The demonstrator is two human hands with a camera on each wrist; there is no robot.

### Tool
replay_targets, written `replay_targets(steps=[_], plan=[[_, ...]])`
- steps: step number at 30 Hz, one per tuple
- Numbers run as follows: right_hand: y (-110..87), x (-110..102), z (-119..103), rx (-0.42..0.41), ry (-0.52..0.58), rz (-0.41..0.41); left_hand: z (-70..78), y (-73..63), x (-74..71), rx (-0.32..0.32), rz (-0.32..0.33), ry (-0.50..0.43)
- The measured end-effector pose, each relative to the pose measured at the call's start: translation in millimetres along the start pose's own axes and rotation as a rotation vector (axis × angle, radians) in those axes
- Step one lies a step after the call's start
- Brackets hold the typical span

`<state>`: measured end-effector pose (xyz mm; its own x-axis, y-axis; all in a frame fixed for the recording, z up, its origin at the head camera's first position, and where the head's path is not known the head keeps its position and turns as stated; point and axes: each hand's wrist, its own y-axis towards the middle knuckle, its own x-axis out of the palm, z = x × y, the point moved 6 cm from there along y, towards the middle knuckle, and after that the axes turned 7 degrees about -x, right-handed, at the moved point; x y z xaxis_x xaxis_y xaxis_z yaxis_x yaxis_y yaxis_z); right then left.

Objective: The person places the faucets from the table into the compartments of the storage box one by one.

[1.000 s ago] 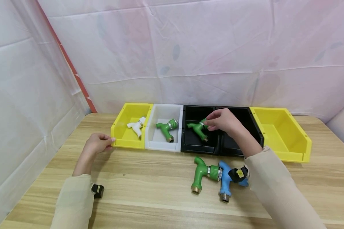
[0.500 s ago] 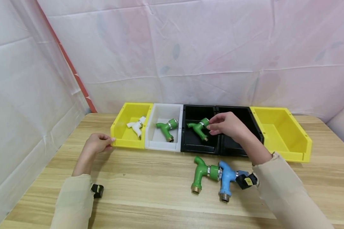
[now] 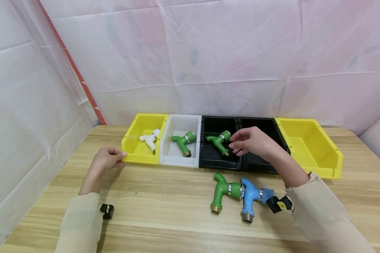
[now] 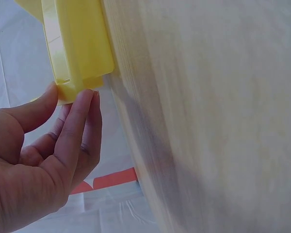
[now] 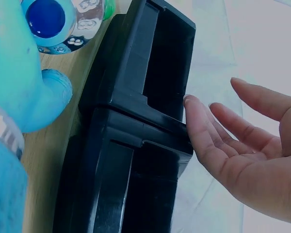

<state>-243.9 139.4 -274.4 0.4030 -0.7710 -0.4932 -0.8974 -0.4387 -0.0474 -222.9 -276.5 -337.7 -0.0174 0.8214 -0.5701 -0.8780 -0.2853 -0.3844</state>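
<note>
My left hand (image 3: 107, 159) pinches the front left corner of the left yellow bin (image 4: 82, 43) between thumb and fingers; a white tap (image 3: 150, 140) lies in that bin. Over the divider between two black bins hovers my right hand (image 3: 251, 141), holding nothing, with thumb and fingers apart in the right wrist view. Just left of its fingertips, a green tap (image 3: 220, 141) lies in the left black bin (image 3: 220, 164). Another green tap (image 3: 184, 142) is in the white bin (image 3: 179, 161).
On the wooden table (image 3: 164, 211), in front of the black bins, a green tap (image 3: 221, 192) touches a blue tap (image 3: 249, 198). The right black bin (image 3: 259, 167) and right yellow bin (image 3: 323, 172) end the row. A cloth backdrop (image 3: 209, 52) hangs behind.
My right hand has let go of the green tap in the left black bin and drawn back slightly to the right. The left hand keeps its place on the yellow bin.
</note>
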Motion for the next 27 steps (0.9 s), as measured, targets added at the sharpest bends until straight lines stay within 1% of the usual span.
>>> replay_targets(steps=[8,19,27], plan=[[-8.3,-4,-2,0.0,-0.022,-0.018,-0.1,0.5,-0.7,0.002,0.004,0.006],[-21.7,-22,0,-0.029,-0.065,0.001,0.2,-0.4,0.0,0.005,-0.012,-0.011],[-33.1,-28,5,-0.008,-0.128,-0.038,0.4,-0.5,0.3,0.01,-0.013,-0.011]])
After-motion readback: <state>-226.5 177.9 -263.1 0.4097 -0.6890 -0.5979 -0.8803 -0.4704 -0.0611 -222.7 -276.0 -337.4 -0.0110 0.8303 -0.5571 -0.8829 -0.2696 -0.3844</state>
